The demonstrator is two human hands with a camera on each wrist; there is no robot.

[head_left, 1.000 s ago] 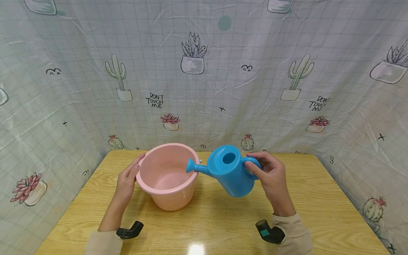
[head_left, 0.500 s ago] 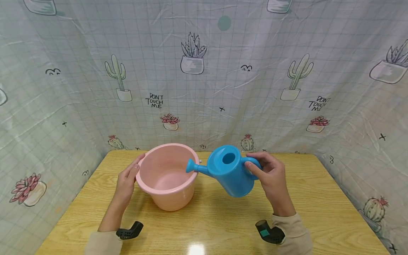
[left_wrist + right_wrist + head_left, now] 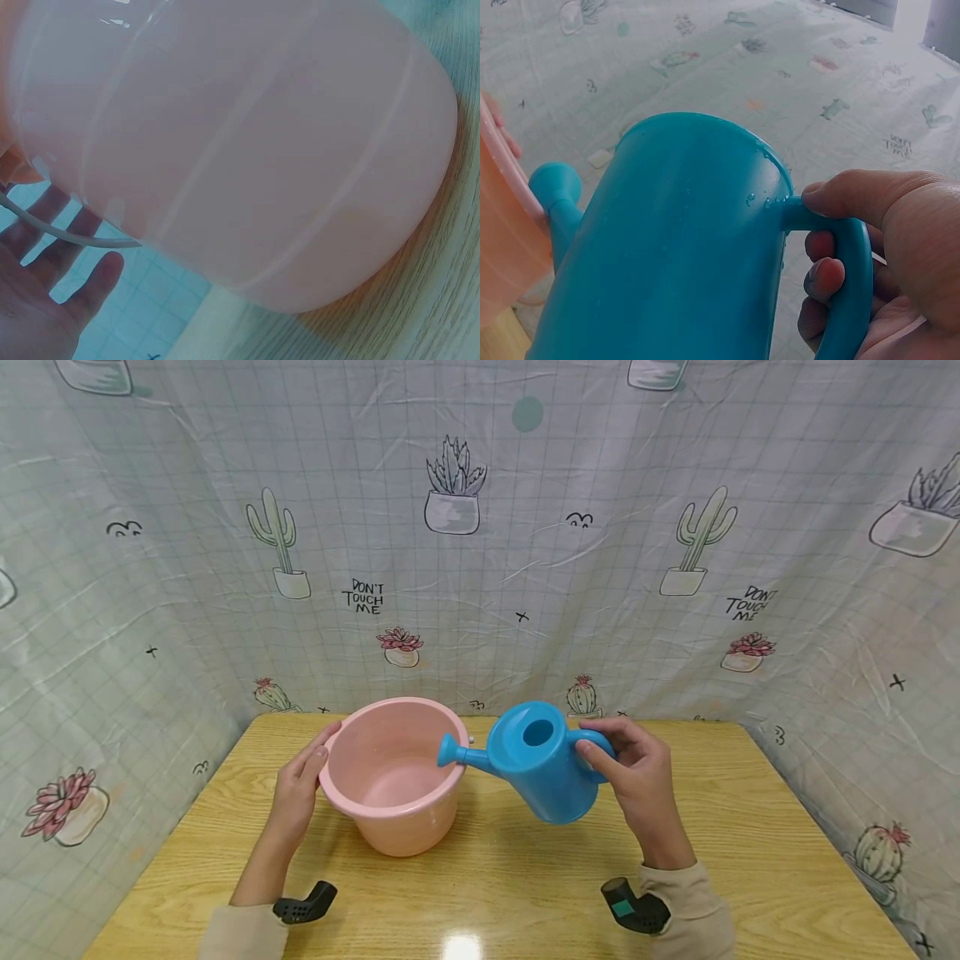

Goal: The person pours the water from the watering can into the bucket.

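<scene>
A pink bucket stands on the table, its mouth tipped slightly towards me. My left hand grips its left rim, thumb at the edge. From the left wrist view, fingers of the left hand reach round the outside by the thin bail handle. My right hand holds a blue watering can by its handle, thumb on top and fingers curled through. The can leans left, and its spout head hangs over the bucket's right rim. No stream of water shows. Droplets cling near the handle's top.
Both hands work over a wood-grain table. A cactus-print cloth hangs behind and along both sides. A black wrist device is on the left wrist and another black device on the right.
</scene>
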